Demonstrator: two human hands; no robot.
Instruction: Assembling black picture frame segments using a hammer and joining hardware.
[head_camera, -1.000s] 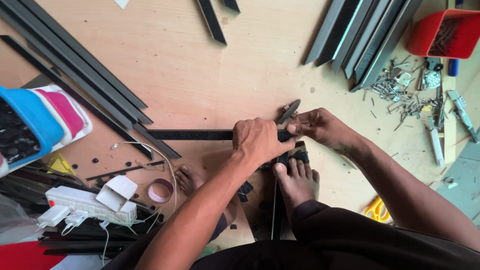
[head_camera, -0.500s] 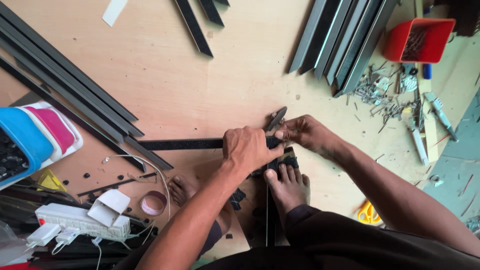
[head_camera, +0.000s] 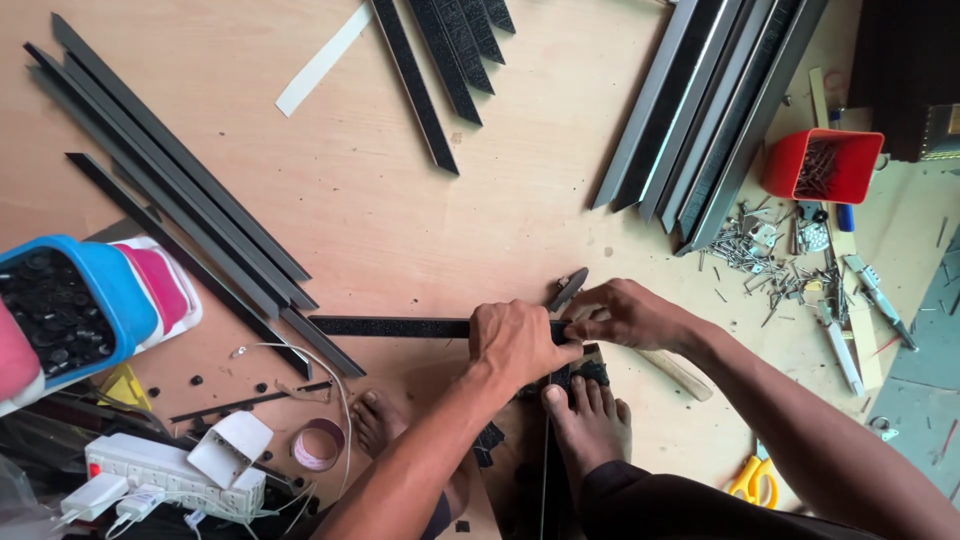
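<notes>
The left hand (head_camera: 520, 345) clamps a black strip (head_camera: 390, 327) flat on the wooden floor (head_camera: 400, 220). The right hand (head_camera: 630, 315), touching it, grips pliers (head_camera: 566, 290).

Both arms come in from the bottom of the shot, bare forearms angled up toward the middle. Left hand (head_camera: 520, 345) is knuckles-up, fingers curled down into a tight clamp. Right hand (head_camera: 628, 315) sits right beside it, basically touching, fingers bunched and pinching closed, wrist bent a little inward. Bare feet too: right foot (head_camera: 590, 425) planted just below the hands, left foot (head_camera: 378, 425) tucked under the left forearm.
</notes>
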